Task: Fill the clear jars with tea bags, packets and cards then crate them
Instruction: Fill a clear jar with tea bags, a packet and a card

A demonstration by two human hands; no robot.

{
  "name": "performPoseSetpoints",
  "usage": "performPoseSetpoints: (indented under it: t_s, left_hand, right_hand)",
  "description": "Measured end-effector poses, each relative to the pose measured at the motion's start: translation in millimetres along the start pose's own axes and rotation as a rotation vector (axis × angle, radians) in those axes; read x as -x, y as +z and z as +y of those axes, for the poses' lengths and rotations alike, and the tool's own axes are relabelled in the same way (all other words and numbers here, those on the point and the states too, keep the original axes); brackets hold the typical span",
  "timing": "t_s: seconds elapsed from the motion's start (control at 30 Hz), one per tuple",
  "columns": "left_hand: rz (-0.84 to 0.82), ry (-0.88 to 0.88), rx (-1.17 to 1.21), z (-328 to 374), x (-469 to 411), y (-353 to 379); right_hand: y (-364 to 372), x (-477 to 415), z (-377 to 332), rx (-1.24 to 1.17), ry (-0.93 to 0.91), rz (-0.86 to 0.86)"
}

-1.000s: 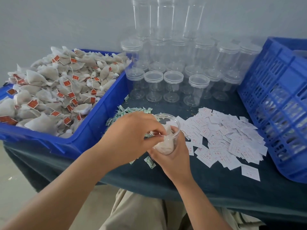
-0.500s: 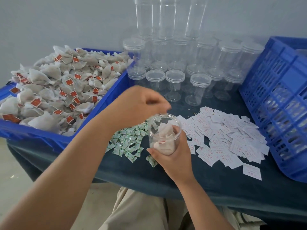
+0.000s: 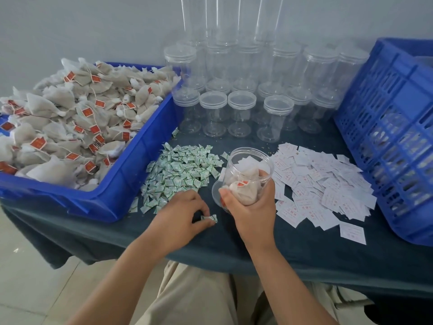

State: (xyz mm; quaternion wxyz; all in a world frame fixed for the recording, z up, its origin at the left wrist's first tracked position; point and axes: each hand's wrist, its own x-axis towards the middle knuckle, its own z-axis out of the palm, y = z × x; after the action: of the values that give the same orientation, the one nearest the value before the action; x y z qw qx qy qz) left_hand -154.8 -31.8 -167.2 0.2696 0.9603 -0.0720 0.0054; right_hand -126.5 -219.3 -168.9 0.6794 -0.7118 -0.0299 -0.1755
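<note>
I count one left hand [image 3: 180, 212], one right hand [image 3: 251, 214], one open jar [image 3: 248, 170], one blue bin [image 3: 131, 181] and one blue crate [image 3: 398, 127]. Tea bags [image 3: 77, 113], green packets [image 3: 180, 170], white cards [image 3: 323, 184] and lidded jars [image 3: 241, 106] are too many to count.

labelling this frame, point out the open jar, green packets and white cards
open jar [image 3: 232, 177], head view, wall below rim
green packets [image 3: 180, 170], head view, middle of pile
white cards [image 3: 321, 184], head view, middle of pile

One head-worn wide-angle camera looks forward and down at the table [image 3: 210, 242] from close above, its right margin seemingly blurred.
</note>
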Motion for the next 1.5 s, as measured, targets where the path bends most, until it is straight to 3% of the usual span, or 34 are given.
performPoseSetpoints:
  t_s: [0.17, 0.27, 0.4, 0.53, 0.6, 0.67, 0.8, 0.87, 0.93, 1.03, 1.13, 1.37, 1.5]
  left_hand:
    - [0.446, -0.267, 0.333, 21, -1, -23]
    - [0.593, -0.200, 0.469, 41, -7, -58]
    - [0.467, 0.061, 0.358, 72, -22, -87]
    - [-0.004, -0.014, -0.012, 82, -46, -92]
    - [-0.080, -0.043, -0.043, 85, -50, -88]
    - [0.001, -0.020, 0.090, 88, -49, -82]
    - [0.423, -0.022, 0.517, 97, -44, -66]
    - [0.508, -0.055, 0.646, 99, -46, -49]
    - [0.381, -0.073, 0.567, 99, -52, -24]
    - [0.097, 0.060, 0.096, 96, -61, 20]
    - [0.010, 0.198, -0.116, 95, -73, 56]
    - [0.167, 0.258, -0.195, 88, -80, 79]
    - [0.317, 0.286, -0.029, 85, -72, 80]
  right_hand:
    - [-1, 1, 0, 0.002, 0.005, -0.065]
    - [0, 2, -2, 0.032, -0.024, -0.104]
    - [-1, 3, -3, 0.048, -0.072, -0.171]
    - [-1, 3, -2, 0.106, -0.135, -0.208]
    - [-2, 4, -3, 0.114, -0.154, -0.220]
    - [-3, 4, -4, 0.086, -0.152, -0.203]
    - [-25, -2, -4, 0.062, -0.102, -0.103]
    - [-51, -9, 0, 0.094, -0.091, -0.026]
    - [-75, -16, 5, 0.104, -0.042, 0.060]
    - [-90, -25, 12, 0.018, 0.108, 0.229]
    - [-90, -32, 18, -0.042, 0.171, 0.344]
    - [-91, -32, 27, 0.028, 0.145, 0.294]
    - [-90, -31, 25, 0.035, 0.123, 0.280]
